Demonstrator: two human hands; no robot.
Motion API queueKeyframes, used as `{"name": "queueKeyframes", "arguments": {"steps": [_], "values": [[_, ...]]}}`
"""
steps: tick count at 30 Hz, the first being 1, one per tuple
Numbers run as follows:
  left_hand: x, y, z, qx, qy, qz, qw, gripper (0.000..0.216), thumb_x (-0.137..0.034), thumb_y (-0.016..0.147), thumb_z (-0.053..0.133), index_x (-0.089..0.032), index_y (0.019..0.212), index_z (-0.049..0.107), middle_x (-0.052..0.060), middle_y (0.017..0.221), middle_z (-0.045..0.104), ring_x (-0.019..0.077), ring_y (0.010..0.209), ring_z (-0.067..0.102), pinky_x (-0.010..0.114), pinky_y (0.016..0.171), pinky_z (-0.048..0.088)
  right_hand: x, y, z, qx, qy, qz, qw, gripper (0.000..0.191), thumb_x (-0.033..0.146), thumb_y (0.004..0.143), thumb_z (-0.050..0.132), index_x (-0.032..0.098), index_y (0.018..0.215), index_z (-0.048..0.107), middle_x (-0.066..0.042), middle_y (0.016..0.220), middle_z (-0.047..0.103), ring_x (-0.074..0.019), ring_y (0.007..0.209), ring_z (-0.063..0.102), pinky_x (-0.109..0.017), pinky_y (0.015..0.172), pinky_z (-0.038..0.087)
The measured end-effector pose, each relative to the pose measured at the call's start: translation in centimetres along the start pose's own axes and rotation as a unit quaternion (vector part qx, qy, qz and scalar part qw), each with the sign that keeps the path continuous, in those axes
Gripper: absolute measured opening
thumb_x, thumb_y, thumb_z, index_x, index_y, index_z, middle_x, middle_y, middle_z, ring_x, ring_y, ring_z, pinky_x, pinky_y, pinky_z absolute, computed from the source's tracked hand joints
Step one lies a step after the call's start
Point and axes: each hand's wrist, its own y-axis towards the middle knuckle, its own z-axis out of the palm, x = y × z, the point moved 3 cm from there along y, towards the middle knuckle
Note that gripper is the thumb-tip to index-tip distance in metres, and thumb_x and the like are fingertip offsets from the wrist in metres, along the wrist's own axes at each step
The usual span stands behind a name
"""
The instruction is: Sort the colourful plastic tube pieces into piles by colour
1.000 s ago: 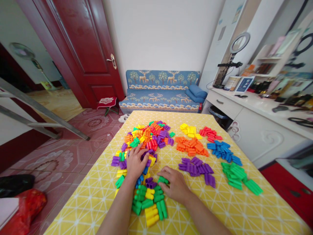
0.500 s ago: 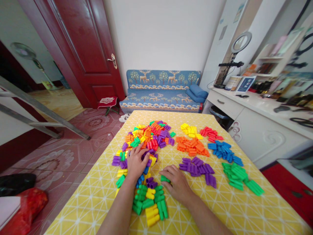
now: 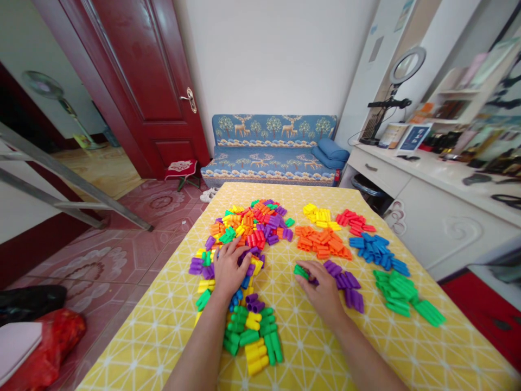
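Observation:
My left hand [image 3: 229,267] lies flat, fingers spread, on the near edge of a mixed pile of coloured plastic blocks [image 3: 248,224]. My right hand [image 3: 322,293] is closed on a green block [image 3: 302,271], which sticks out past its fingertips, and it hovers over the near end of the purple pile [image 3: 345,283]. Just in front of me lies a small heap of green, yellow and purple blocks [image 3: 254,334].
Sorted piles sit to the right on the yellow patterned tablecloth [image 3: 366,347]: yellow [image 3: 319,215], red [image 3: 353,221], orange [image 3: 323,242], blue [image 3: 376,251], green [image 3: 402,294]. A blue sofa [image 3: 272,152] stands beyond the table, a white dresser [image 3: 431,212] at right, a red door [image 3: 138,81] at left.
My right hand has moved right and away from the near heap, carrying the green block to the purple pile. My left hand has stayed on the mixed pile.

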Motion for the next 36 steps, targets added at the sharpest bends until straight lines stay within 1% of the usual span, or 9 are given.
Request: {"name": "queueKeyframes", "arguments": {"steps": [3,7,10,13,21,27,31,33,36], "values": [[0.0,0.0,0.0,0.002,0.001,-0.001,1.000,0.028,-0.044,0.090,0.049,-0.035,0.103,0.071,0.000,0.133,0.060,0.0269,0.117,0.053,0.052,0.103,0.034,-1.7,0.2,-3.6,-0.100,-0.066,0.008,0.993,0.026,0.035,0.086,0.060,0.021,0.106,0.066,-0.008,0.103,0.068,-0.0217,0.097,0.062,-0.039,0.088,0.050],[0.0,0.0,0.0,0.001,0.002,0.001,1.000,0.028,-0.044,0.089,0.050,-0.034,0.103,0.072,0.001,0.131,0.061,0.0275,0.118,0.052,0.052,0.104,0.034,-5.1,-0.6,-9.1,-0.219,-0.207,0.003,0.954,0.030,0.036,0.084,0.060,0.017,0.105,0.068,-0.011,0.102,0.068,-0.0247,0.096,0.061,-0.043,0.091,0.045],[0.0,0.0,-0.1,0.001,0.000,0.000,1.000,0.027,-0.043,0.089,0.050,-0.035,0.103,0.072,0.000,0.132,0.060,0.0274,0.117,0.052,0.052,0.103,0.035,-7.9,-2.0,-12.2,-0.256,-0.305,0.049,0.916,0.035,0.040,0.084,0.058,0.016,0.107,0.069,-0.012,0.099,0.069,-0.0281,0.092,0.060,-0.046,0.086,0.042],[-0.1,0.0,-0.1,0.002,-0.001,-0.002,1.000,0.027,-0.043,0.089,0.050,-0.035,0.102,0.072,-0.001,0.134,0.059,0.0271,0.117,0.053,0.052,0.103,0.034,-9.7,-3.3,-13.7,-0.256,-0.373,0.104,0.886,0.035,0.042,0.082,0.054,0.020,0.103,0.071,-0.013,0.095,0.069,-0.0314,0.089,0.057,-0.048,0.080,0.038],[-0.1,0.0,-0.1,0.000,-0.002,0.002,1.000,0.027,-0.043,0.089,0.050,-0.034,0.103,0.071,-0.001,0.135,0.058,0.0269,0.117,0.053,0.052,0.104,0.034,-10.5,-4.1,-13.2,-0.224,-0.383,0.139,0.885,0.030,0.043,0.078,0.052,0.024,0.088,0.073,-0.011,0.103,0.067,-0.0338,0.092,0.054,-0.050,0.078,0.034],[-0.1,0.0,-0.1,0.002,0.002,0.000,1.000,0.027,-0.044,0.089,0.050,-0.035,0.103,0.071,0.000,0.134,0.059,0.0273,0.117,0.053,0.053,0.104,0.034,-11.1,-4.7,-13.8,-0.265,-0.370,0.165,0.875,0.020,0.035,0.077,0.055,0.024,0.079,0.072,-0.008,0.100,0.071,-0.0321,0.087,0.055,-0.051,0.078,0.035],[-0.1,0.0,0.0,0.002,0.001,0.002,1.000,0.027,-0.044,0.090,0.049,-0.034,0.103,0.071,0.000,0.133,0.060,0.0268,0.117,0.053,0.052,0.104,0.034,-9.0,-3.8,-13.2,-0.296,-0.347,0.106,0.883,0.018,0.030,0.080,0.055,0.022,0.080,0.071,-0.009,0.103,0.070,-0.0314,0.095,0.058,-0.054,0.090,0.035],[-0.1,0.0,0.0,0.000,0.002,0.002,1.000,0.027,-0.044,0.089,0.050,-0.034,0.103,0.072,0.000,0.133,0.060,0.0268,0.117,0.053,0.052,0.104,0.034,-6.7,-3.1,-11.3,-0.243,-0.284,0.033,0.927,0.016,0.028,0.082,0.056,0.022,0.085,0.070,-0.008,0.105,0.068,-0.0287,0.099,0.059,-0.051,0.093,0.039],[0.0,0.0,0.0,-0.001,0.003,0.000,1.000,0.027,-0.043,0.089,0.051,-0.034,0.103,0.072,0.000,0.133,0.059,0.0271,0.117,0.053,0.052,0.104,0.034,-2.1,-3.0,-6.5,-0.068,-0.136,-0.051,0.987,0.018,0.026,0.086,0.056,0.025,0.098,0.069,-0.007,0.109,0.066,-0.0241,0.106,0.059,-0.043,0.093,0.046]]}}
